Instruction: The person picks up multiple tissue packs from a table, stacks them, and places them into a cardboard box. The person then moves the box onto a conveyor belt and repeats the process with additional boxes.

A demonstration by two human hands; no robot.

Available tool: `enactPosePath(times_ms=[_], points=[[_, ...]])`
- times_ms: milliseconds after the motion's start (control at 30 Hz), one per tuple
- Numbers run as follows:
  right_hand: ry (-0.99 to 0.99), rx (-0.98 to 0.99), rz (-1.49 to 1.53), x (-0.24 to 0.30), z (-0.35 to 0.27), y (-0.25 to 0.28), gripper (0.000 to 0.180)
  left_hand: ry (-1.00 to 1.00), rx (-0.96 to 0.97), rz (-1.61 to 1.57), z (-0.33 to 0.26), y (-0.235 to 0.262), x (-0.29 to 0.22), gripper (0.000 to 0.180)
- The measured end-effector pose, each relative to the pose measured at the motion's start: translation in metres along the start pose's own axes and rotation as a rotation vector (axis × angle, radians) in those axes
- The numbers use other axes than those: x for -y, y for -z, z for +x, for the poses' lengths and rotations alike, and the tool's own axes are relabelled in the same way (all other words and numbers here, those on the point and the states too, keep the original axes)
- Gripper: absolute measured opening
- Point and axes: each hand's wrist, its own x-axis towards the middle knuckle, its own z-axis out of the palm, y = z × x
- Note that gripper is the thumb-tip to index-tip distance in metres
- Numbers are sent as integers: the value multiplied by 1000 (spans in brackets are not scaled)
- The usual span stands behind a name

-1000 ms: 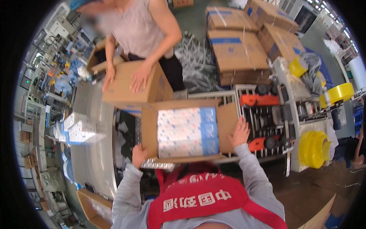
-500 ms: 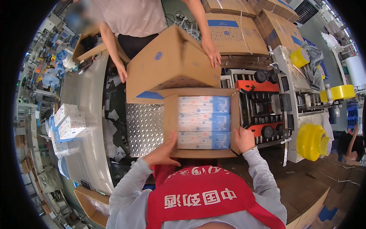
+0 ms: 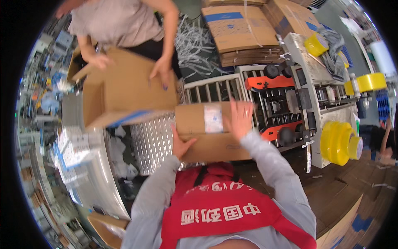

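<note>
A brown cardboard box lies in front of me with its top flaps folded down over its contents. A white printed sheet shows at the middle of its far side. My left hand rests against the box's left edge, thumb spread from the fingers. Over the right part of the flaps lies my right hand, its fingers stretched out and slightly blurred. Beyond, to the left, a co-worker's hands hold a larger open carton, tilted.
An orange and black roller machine stands right of the box, with yellow tape rolls beyond. Rollers lie behind the box, diamond-plate metal to its left. White-blue packs sit on the left table. Flattened cartons are stacked behind.
The box flaps have closed over the white-blue packs that were showing inside. My right hand has moved from the right wall onto the top. The co-worker's carton has shifted left.
</note>
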Motion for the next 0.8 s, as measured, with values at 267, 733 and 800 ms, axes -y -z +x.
enactPosePath(times_ms=[267, 733, 800], points=[[287, 247, 322, -71, -54, -39, 67, 167, -213, -204, -3, -53, 35, 55], [-218, -84, 170, -149, -53, -57, 72, 47, 7, -440, 95, -216, -36, 63], [-213, -138, 179, -174, -54, -57, 71, 40, 73, -283, 99, -231, -47, 85]])
